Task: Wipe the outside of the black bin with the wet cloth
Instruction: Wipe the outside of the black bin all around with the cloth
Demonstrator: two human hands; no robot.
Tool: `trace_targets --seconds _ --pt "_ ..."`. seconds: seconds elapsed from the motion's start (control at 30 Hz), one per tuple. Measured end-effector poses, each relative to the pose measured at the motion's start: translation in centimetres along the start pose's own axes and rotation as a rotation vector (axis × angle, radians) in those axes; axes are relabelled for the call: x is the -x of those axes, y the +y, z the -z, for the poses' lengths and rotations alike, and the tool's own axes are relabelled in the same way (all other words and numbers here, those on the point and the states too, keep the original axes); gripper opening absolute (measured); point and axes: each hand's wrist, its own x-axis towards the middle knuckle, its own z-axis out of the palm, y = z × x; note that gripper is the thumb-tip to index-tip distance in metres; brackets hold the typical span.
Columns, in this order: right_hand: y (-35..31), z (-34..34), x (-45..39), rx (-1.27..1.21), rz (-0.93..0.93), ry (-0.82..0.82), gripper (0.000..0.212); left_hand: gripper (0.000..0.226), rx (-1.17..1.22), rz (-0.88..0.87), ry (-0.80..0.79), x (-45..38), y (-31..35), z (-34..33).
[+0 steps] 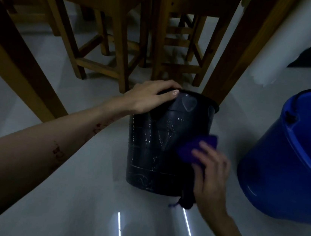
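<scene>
The black bin [154,149] stands on the pale floor in the middle of the head view, its wet side streaked with drops. My left hand [149,97] grips its rim at the upper left, fingers curled over the edge. My right hand [210,176] presses a dark blue cloth [196,149] against the bin's right side, about halfway up. A dark end of the cloth hangs below my palm near the bin's base.
A large blue bucket [292,155] stands close on the right. Wooden stools [105,38] and table legs [236,55] crowd the floor just behind the bin. A white wall or column [283,41] rises at the upper right. The glossy floor reflects ceiling lights in front.
</scene>
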Motion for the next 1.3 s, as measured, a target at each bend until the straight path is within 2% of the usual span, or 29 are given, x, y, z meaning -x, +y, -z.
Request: trace_targets --seconds 0.07,0.13,0.23,0.3,0.43,0.53,0.7,0.77,0.83,0.9,0.93,0.97,1.03,1.13,1.2,1.3 --pt "0.5 -0.1 -3.1 -0.074 -0.251 0.090 0.029 0.030 0.126 -0.034 0.015 0.1 0.1 -0.2" --pt "1.1 -0.8 -5.6 -0.123 -0.416 0.126 0.032 0.028 0.209 -0.063 0.031 -0.3 0.4 -0.4" --pt "1.5 -1.9 -7.6 -0.139 -0.447 0.110 0.032 0.017 0.192 -0.041 0.095 -0.7 0.7 -0.8" --pt "1.1 -2.4 -8.0 -0.114 -0.365 0.070 0.031 0.018 0.223 -0.028 0.112 -0.8 0.6 -1.0" --pt "0.2 -2.8 -6.8 0.006 -0.028 0.010 0.026 0.019 0.300 -0.026 0.096 -0.8 0.2 -1.1" --pt "-0.5 -3.1 -4.2 0.056 0.154 -0.057 0.023 0.019 0.309 -0.031 0.111 -0.7 0.6 -1.2" --pt "-0.9 -2.3 2.2 0.057 0.366 -0.178 0.037 0.019 0.281 -0.009 0.089 -0.7 1.0 -1.4" --pt "-1.0 -2.1 4.5 0.065 0.414 -0.210 0.039 0.020 0.196 -0.040 0.113 -0.7 1.0 -1.3" --pt "-1.2 -1.8 6.3 0.062 0.459 -0.254 0.038 0.032 0.026 -0.063 0.133 -0.7 0.5 -1.2" --pt "-1.1 -1.1 7.3 0.075 0.520 -0.301 0.033 0.039 -0.098 -0.039 0.074 -0.4 -0.1 -1.1" --pt "-1.0 -0.7 7.3 0.082 0.527 -0.315 0.032 0.036 -0.088 -0.029 0.047 -0.2 -0.5 -1.1" --pt "-0.8 -0.1 6.7 0.086 0.497 -0.300 0.033 0.032 -0.033 -0.035 0.041 0.1 -0.7 -1.1" --pt "-0.5 0.8 4.5 0.085 0.326 -0.172 0.036 0.023 0.122 -0.052 0.074 0.5 -0.6 -1.2" --pt "0.3 1.8 -0.2 0.013 -0.087 0.062 0.028 0.015 0.212 -0.081 0.158 0.8 0.5 -1.5" --pt "1.0 1.9 -3.0 -0.058 -0.315 0.148 0.030 0.014 0.210 -0.102 0.197 0.8 1.2 -1.8" --pt "1.6 0.4 -5.0 -0.084 -0.404 0.140 0.034 0.023 0.193 -0.140 0.204 0.4 2.1 -2.4"
